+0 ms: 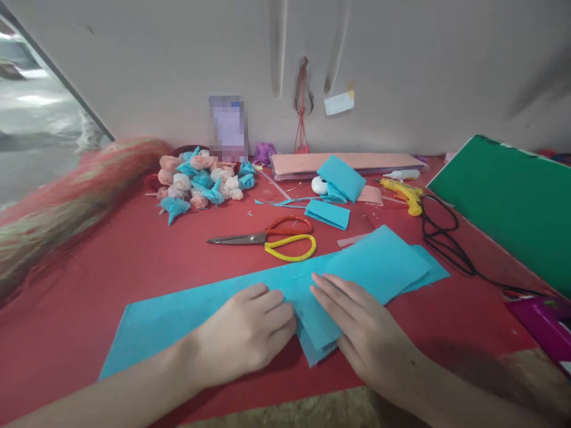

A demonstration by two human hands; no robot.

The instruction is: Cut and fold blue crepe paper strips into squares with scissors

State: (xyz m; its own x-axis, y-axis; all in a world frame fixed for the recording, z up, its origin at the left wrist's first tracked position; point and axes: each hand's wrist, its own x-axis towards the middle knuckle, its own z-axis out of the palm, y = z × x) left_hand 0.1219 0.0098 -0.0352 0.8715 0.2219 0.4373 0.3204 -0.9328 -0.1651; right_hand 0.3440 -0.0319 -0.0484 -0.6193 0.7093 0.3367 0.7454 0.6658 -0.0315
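Step in hand, by the look of it: folding & flattening the long, bright-blue crepe-like paper (187,315), which lies under & around both hands on the red tabletop (134,261). Its folded layers fan out beyond the R hand (368,330); the unfolded strip runs out past the L hand (250,327).

L hand: fingers curled, knuckles up, on the paper; fingertips hidden, so can't tell if it's pinching. R hand: fingers straight & pressed on the folded part; thumb hidden, so can't tell re a grip.

Next move prob. calls for lining up the edges, esp. the skewed layers near the R fingers, w/ one hand steadying & the other pressing the crease.

Counts:
- Long blue paper: 1 bundle, no. of layers unclear.
- Red-&-yellow-handled metal scissors (236,240): 1 pr., just beyond the L hand.
- Small folded blue paper pcs: at least 2, beyond the R hand.
- Flat peach paper stack (348,161): 1, farther off.
- Yellow plastic glue gun (404,193): 1, beyond & right of the R hand.
- Green rectangular board (504,202): 1, far right of the R hand.
- Blue, peach & white paper flowers (200,179): a heap beyond the L hand, too overlapped to count.
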